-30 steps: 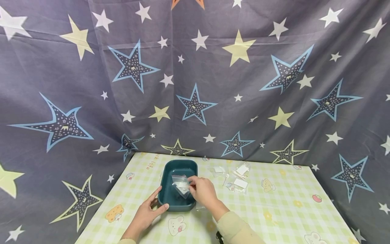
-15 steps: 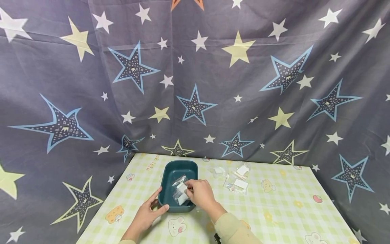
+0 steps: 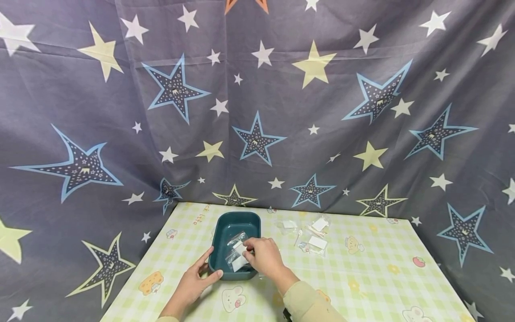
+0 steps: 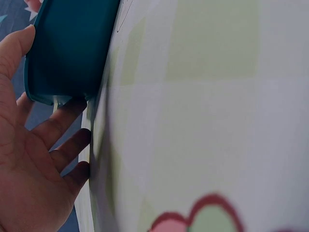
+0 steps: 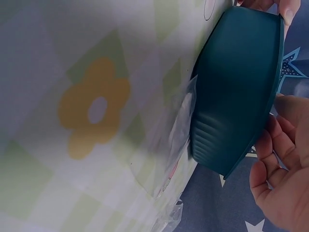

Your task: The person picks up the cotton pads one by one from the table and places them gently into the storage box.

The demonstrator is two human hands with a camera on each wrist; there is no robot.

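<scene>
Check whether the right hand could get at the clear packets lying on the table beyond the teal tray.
Probably yes: the clear packets lie uncovered right of the teal tray, with bare table between. But the right hand is pinching a small bag over the tray.

Head view above; both wrist views beside teal tray.
</scene>
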